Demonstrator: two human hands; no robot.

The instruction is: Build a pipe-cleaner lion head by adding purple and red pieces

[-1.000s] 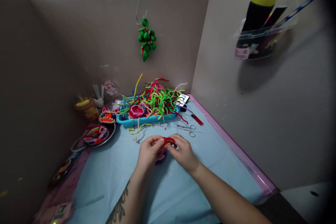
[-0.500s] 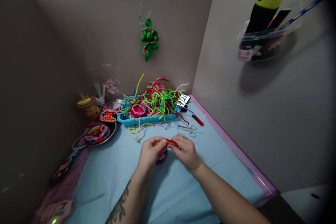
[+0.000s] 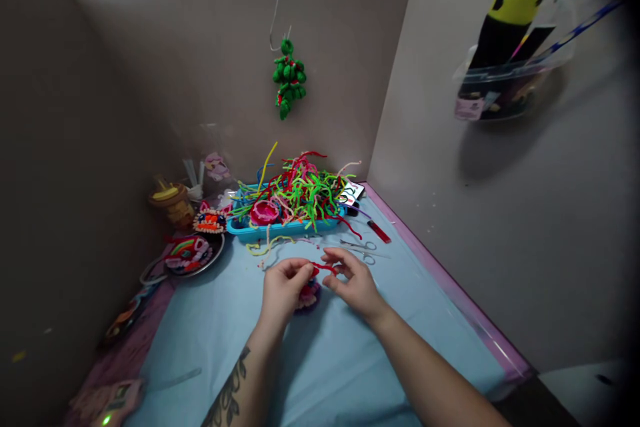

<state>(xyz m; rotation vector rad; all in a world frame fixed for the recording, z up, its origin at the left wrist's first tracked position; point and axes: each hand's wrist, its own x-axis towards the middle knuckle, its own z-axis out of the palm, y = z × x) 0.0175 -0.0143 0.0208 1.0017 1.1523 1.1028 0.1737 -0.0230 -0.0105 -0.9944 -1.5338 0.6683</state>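
My left hand (image 3: 283,287) pinches a small pink and purple pipe-cleaner piece (image 3: 307,295) that rests on the light blue mat (image 3: 320,353). A short red pipe cleaner (image 3: 324,268) runs from that piece across to my right hand (image 3: 353,280). The right hand's thumb and forefinger pinch the red end while its other fingers spread. Both hands sit just in front of a blue tray (image 3: 285,227) heaped with coloured pipe cleaners (image 3: 295,188).
Scissors (image 3: 363,250) and a red stick (image 3: 379,231) lie right of the tray. Finished pipe-cleaner crafts sit on a plate (image 3: 190,259) at the left. A green ornament (image 3: 289,79) hangs on the back board. A clear tub (image 3: 510,77) hangs on the right board.
The hands have drawn slightly apart, stretching the red pipe cleaner between them, and the right hand's fingers have spread. The view has tilted a little.
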